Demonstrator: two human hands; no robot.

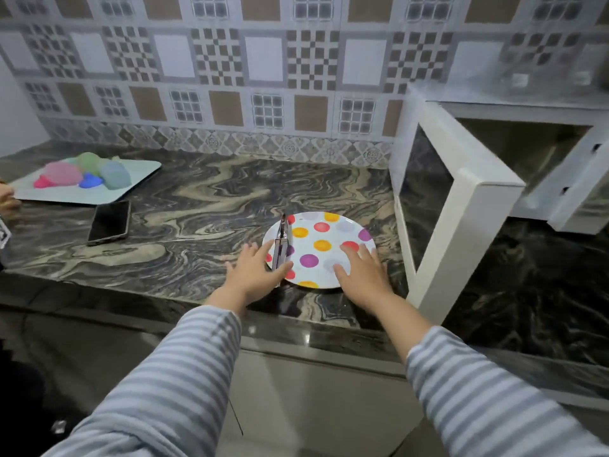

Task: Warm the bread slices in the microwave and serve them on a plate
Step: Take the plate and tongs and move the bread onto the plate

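A: Starting big: the marbled counter is running under the tiled wall, and the white microwave is sitting at the right with its door swinging wide open toward us.

B: Is the bread showing anywhere?

A: I am not seeing any slices. The cavity is looking dark and blurred, so I cannot tell whether anything is lying inside.

B: And to the left?

A: A pale tray is holding a few coloured lumps, and a dark phone is lying just beside it.

B: Then the plate?

A: The dotted plate is sitting bare near the counter's front edge, just left of the open door, with metal tongs resting across its left rim.

B: What are the 2 hands doing?

A: Both are reaching in with fingers spread. The left hand is hovering at the plate's left edge, by the tongs' handle, not visibly gripping them. The right hand is lying flat over the plate's right side.

B: So, probably getting ready to lift bread out?

A: That is my guess. Doing it well is meaning steadying the plate with the right hand, closing the left firmly around the tongs' handle, and keeping the plate close to the door so the carry is staying short.
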